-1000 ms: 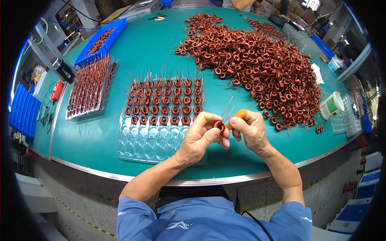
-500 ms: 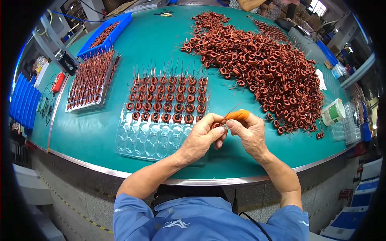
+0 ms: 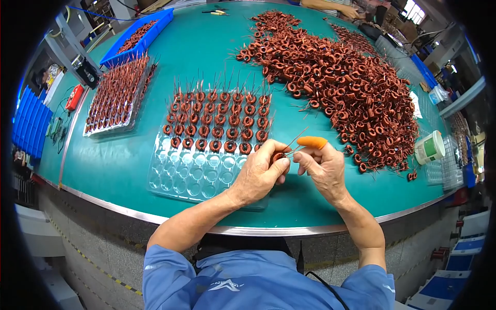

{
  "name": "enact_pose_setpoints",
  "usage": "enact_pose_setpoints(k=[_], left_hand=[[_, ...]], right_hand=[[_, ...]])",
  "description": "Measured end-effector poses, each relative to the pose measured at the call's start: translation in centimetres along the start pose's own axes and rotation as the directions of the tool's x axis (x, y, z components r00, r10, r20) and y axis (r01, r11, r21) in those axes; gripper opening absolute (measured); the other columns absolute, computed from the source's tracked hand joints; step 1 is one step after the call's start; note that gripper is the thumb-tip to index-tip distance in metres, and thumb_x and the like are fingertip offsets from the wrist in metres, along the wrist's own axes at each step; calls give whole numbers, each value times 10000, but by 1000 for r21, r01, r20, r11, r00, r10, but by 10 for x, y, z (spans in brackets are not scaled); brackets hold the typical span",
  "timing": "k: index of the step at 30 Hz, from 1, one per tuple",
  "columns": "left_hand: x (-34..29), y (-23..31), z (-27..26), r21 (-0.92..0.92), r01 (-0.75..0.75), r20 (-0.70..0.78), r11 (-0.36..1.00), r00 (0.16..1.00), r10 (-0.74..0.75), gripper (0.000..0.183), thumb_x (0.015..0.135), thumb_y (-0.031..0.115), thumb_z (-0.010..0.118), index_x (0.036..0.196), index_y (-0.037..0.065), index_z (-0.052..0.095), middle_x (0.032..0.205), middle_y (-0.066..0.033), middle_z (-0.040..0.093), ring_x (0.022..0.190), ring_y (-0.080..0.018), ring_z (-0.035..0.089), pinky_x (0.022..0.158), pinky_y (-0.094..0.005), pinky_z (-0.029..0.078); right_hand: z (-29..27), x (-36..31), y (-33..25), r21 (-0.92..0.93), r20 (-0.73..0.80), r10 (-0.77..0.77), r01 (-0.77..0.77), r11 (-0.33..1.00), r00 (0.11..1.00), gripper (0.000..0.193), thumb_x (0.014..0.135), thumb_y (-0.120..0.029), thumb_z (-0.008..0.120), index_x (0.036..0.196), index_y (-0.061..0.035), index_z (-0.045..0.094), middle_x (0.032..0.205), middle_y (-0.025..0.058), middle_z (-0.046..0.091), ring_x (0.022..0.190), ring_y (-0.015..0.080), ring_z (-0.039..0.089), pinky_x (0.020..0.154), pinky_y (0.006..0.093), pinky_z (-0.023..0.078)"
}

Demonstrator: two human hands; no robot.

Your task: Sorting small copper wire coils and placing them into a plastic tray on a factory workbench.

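Between the thumb and fingers of my left hand (image 3: 258, 173) is a copper-wound ring coil (image 3: 278, 156), partly covered by them. Its thin wire leads (image 3: 298, 137) stick up and to the right. My right hand (image 3: 326, 169) is just right of the coil, with thumb and index finger apart. An orange finger cot (image 3: 312, 142) covers that index fingertip, close to the leads. To the left lies a clear plastic tray (image 3: 165, 195) with round pockets. Its far rows hold upright coils (image 3: 217, 121), leads pointing up; its near rows have bare pockets.
A large heap of coils (image 3: 336, 82) spreads over the green table (image 3: 119, 170) at the right. At the left are a stacked, filled tray (image 3: 116, 98) and a blue bin (image 3: 160, 28) of coils. A white tub (image 3: 430, 146) stands right; pliers (image 3: 216, 12) lie far back.
My right thumb and index finger have spread apart and moved slightly off the coil's leads. My left hand still grips the coil in nearly the same place.
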State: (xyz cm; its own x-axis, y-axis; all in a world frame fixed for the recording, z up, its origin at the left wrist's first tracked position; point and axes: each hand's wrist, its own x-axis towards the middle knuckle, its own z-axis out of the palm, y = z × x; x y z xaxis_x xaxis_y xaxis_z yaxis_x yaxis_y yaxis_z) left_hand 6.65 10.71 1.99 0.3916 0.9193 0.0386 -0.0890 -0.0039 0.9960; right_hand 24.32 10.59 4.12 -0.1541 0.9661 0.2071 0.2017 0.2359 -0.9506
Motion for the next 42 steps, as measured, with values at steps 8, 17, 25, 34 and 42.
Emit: enact_pose_setpoints(k=[8, 17, 25, 34, 42], left_hand=[[-9, -6, 3, 238, -58, 27, 969, 998, 53, 180, 942, 123, 471, 1063, -9, 490, 684, -45, 554, 575, -111, 543, 543, -257, 445], [-3, -10, 9, 124, 22, 57, 992, 998, -29, 179, 950, 132, 485, 1068, -3, 488, 729, -35, 561, 600, -100, 546, 555, -249, 457], [-13, -13, -4, 52, 41, 49, 998, 998, -43, 406, 932, 129, 499, 1300, 16, 372, 861, -71, 586, 675, -115, 567, 616, -262, 486], [-5, -27, 10, 464, -323, 162, 825, 946, 279, 240, 862, 104, 509, 1079, 13, 560, 851, -185, 630, 811, -348, 620, 707, -423, 500], [-6, -37, 12, 595, -405, 392, 694, 900, 190, 217, 877, 129, 496, 1068, 41, 550, 938, -193, 600, 841, -368, 618, 723, -468, 495]], right_hand=[[3, -3, 6, -230, 70, -277, 286, 930, 958, 134, 822, -73, 683, 912, 8, 627, 782, 138, 657, 678, 254, 653, 582, 317, 517], [-9, -4, 8, -175, 86, -209, 221, 959, 974, 150, 841, -78, 665, 945, 22, 624, 805, 133, 667, 705, 214, 669, 608, 304, 534], [1, 5, 8, -213, 130, -250, 273, 938, 959, 150, 828, -23, 655, 975, 2, 645, 775, 114, 666, 647, 159, 647, 576, 266, 511], [-2, 23, -7, 21, -132, -93, 97, 995, 987, 140, 882, -43, 602, 1007, 18, 615, 780, 54, 637, 600, 84, 577, 524, 198, 421], [87, 65, -60, -156, 275, -98, 145, 977, 957, 137, 855, -52, 622, 967, 23, 650, 706, 46, 650, 557, 64, 568, 482, 212, 439]])
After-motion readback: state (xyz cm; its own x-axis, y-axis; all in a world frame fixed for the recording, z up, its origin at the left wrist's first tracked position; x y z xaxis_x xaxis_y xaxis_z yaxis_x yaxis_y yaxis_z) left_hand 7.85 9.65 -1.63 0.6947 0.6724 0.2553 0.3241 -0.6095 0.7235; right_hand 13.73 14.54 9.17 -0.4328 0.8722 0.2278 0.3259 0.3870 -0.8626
